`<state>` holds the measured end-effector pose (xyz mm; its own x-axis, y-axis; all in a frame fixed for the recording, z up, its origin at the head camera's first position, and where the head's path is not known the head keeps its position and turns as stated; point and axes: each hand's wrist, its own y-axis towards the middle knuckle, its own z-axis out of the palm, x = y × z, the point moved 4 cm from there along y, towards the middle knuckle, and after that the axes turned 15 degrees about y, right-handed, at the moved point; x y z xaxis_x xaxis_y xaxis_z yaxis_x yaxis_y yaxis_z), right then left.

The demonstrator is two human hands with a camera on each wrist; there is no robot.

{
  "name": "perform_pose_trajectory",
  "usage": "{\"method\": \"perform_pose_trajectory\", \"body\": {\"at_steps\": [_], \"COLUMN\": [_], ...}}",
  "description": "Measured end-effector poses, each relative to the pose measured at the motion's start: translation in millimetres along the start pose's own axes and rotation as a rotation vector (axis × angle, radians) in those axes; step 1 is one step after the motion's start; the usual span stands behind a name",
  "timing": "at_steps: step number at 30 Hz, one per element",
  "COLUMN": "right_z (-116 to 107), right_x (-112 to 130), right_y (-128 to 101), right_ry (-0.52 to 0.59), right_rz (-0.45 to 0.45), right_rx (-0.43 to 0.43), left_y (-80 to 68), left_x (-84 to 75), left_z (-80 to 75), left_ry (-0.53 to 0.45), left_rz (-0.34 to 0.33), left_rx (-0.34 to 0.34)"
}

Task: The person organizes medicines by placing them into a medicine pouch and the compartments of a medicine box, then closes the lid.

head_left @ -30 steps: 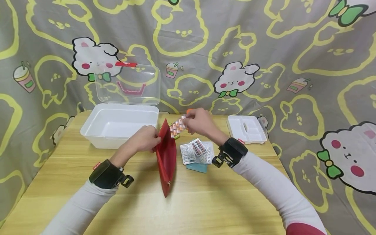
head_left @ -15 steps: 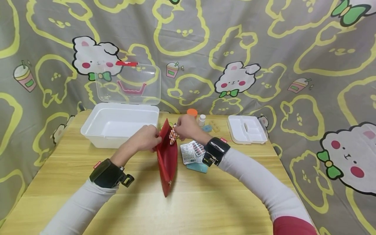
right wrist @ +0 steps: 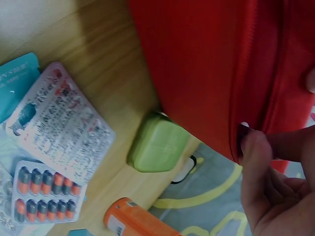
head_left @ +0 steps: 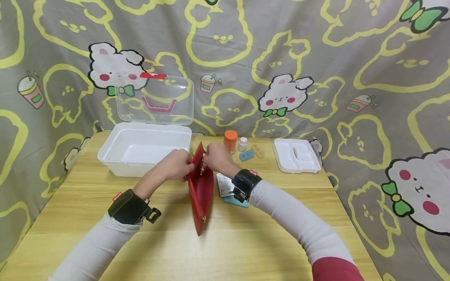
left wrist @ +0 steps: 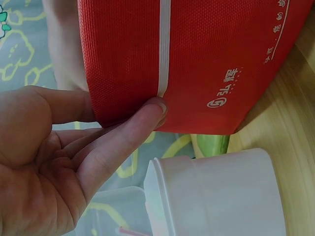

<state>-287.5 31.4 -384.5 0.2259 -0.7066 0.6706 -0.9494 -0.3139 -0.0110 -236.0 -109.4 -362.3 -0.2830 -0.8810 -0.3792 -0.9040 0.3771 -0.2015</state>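
A red zip pouch [head_left: 200, 187] stands on its edge in the middle of the wooden table [head_left: 246, 242], mouth facing up. My left hand [head_left: 181, 168] pinches the pouch's left lip; in the left wrist view the thumb [left wrist: 142, 123] presses on the red fabric [left wrist: 206, 59]. My right hand [head_left: 209, 159] holds a pink blister pack [head_left: 203, 167] that is mostly sunk into the pouch mouth. In the right wrist view its fingers [right wrist: 268, 157] curl at the pouch's zip edge [right wrist: 221, 73].
An open white box [head_left: 144, 150] with a raised clear lid [head_left: 154, 99] stands behind my left hand. Blister packs [head_left: 225, 184] [right wrist: 59, 128], a teal packet [head_left: 237, 201], an orange bottle [head_left: 230, 140], a green pill case [right wrist: 157, 142], small pill boxes [head_left: 247, 155] and a white tray [head_left: 297, 155] lie to the right.
My right hand has carried the pink blister pack from above the pouch down and left into its mouth. The left hand has kept hold of the pouch lip.
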Motion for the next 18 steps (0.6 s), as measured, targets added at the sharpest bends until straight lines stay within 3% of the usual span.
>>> {"method": "perform_pose_trajectory", "body": {"at_steps": [9, 18], "right_z": [15, 14], "right_x": [-5, -8], "right_y": [-3, -1], "right_ry": [-0.033, -0.027], "right_rz": [-0.094, -0.088], "right_rx": [-0.040, -0.064], "left_y": [0.4, 0.9], "left_x": [1.1, 1.5], "left_z": [1.0, 1.9], "left_ry": [-0.001, -0.004], "left_rz": [-0.002, -0.003], "left_rx": [-0.004, -0.010]}}
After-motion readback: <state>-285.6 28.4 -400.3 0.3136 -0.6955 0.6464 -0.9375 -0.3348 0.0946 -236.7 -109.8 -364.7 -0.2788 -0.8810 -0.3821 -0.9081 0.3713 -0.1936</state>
